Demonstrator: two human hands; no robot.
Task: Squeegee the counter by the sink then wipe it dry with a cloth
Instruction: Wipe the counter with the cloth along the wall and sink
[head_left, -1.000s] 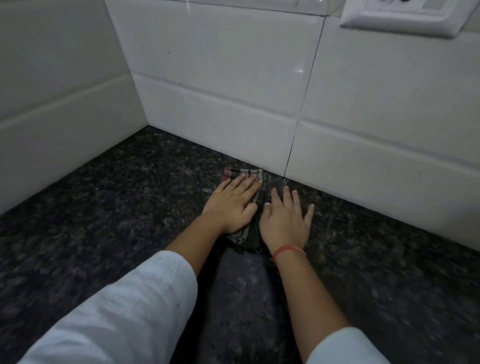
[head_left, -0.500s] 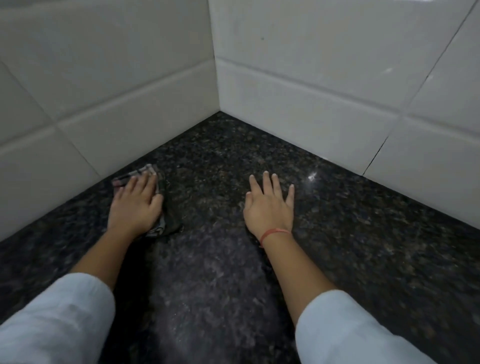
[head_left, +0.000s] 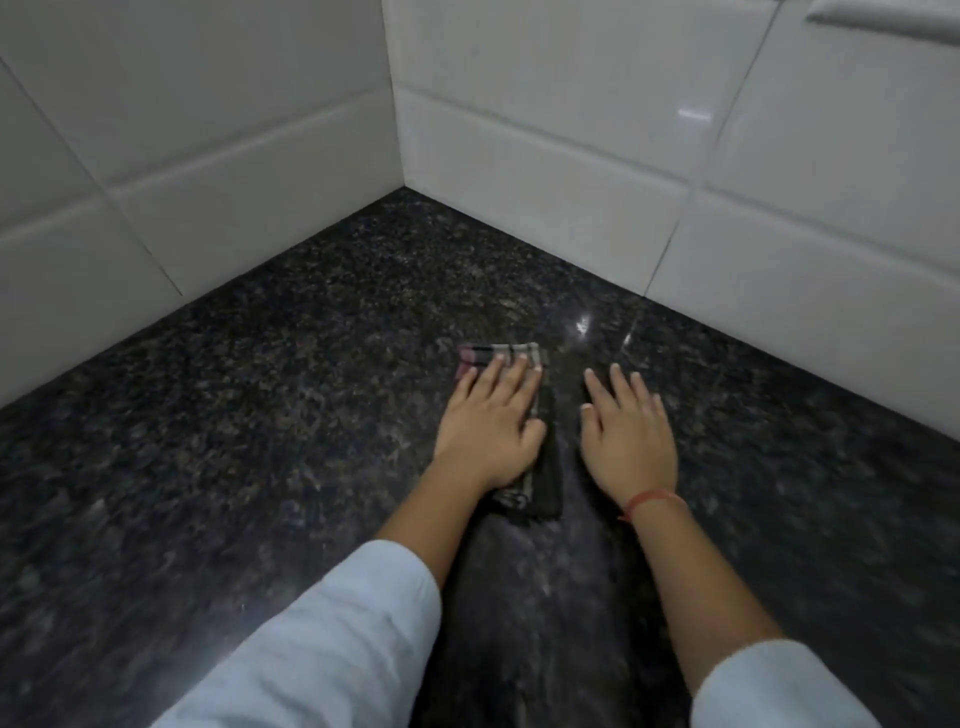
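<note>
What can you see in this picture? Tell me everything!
counter: one, dark speckled stone, fills the lower view up to the corner
wall tiles: several, white, on two walls that meet at the corner
wall fitting: one, white, top right, mostly cut off
cloth: one, dark checked, folded, flat on the counter
wrist thread: one, red, round the right wrist
sleeves: two, pale, at the bottom
left hand: one, flat on the cloth
right hand: one, flat on the bare counter beside the cloth
</note>
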